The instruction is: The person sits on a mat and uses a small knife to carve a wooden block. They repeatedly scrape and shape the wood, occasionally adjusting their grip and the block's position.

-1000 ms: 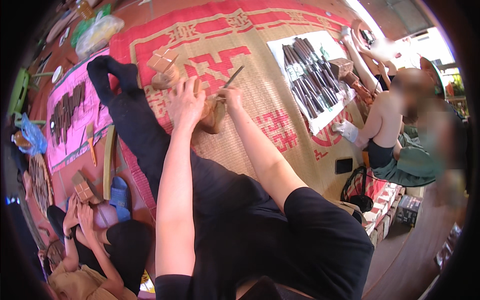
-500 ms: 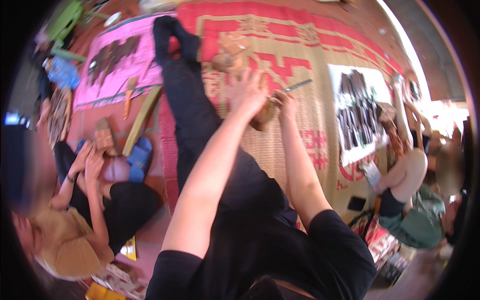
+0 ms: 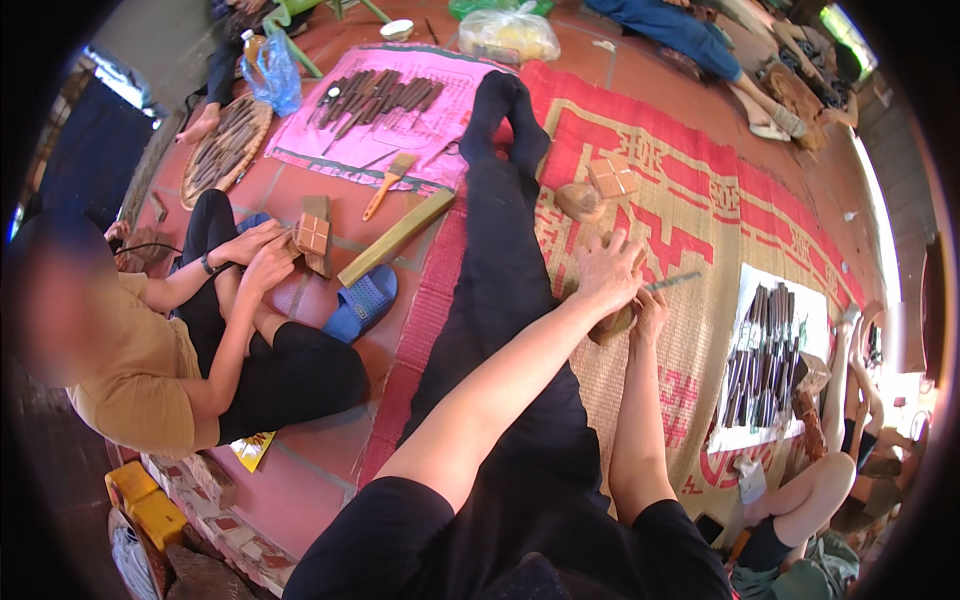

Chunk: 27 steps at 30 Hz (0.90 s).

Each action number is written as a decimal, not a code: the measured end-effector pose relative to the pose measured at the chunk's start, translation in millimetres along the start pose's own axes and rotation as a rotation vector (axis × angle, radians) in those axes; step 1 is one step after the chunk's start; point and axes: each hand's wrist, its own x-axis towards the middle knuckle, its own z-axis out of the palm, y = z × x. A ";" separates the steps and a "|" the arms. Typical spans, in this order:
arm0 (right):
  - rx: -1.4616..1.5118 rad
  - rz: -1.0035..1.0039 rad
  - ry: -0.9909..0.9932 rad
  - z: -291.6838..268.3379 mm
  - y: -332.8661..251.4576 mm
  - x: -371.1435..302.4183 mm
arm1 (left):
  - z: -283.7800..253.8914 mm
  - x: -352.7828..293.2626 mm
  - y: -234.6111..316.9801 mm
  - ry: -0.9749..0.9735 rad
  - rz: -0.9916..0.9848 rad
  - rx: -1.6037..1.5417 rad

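Observation:
On the red and straw-coloured woven mat (image 3: 690,370), beside my outstretched legs, both my hands are close together over a brown wooden piece (image 3: 612,326). My left hand (image 3: 608,272) lies over its far part with fingers stretched and apart. Closed fingers of my right hand (image 3: 650,314) grip a thin grey-green flat strip (image 3: 676,282), which sticks out to the right. What lies under my left palm is hidden. Just beyond are a rounded wooden lump (image 3: 580,202) and a wooden block with pale crossing lines (image 3: 613,178).
To the right, dark rods (image 3: 765,350) lie on a white sheet (image 3: 738,437). At left, a person (image 3: 150,350) handles a block (image 3: 313,234) near a blue slipper (image 3: 362,300), a wooden beam (image 3: 395,238) and a brush (image 3: 390,185). Dark sticks (image 3: 375,98) cover a pink cloth (image 3: 455,90).
The view has swung left, so everything sits further right and more of the left side shows. My hands stay over the wooden piece, the strip still in my right fingers.

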 end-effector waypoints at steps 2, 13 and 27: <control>0.051 0.010 0.050 -16.7 13.0 15.7 | 0.4 -0.4 3.6 -0.007 0.009 -0.022; 0.013 0.035 0.073 -20.3 13.5 17.6 | 0.0 0.9 1.6 -0.012 -0.011 0.031; 0.130 0.038 0.112 -36.1 27.9 14.0 | 4.3 0.0 2.7 0.013 -0.018 0.000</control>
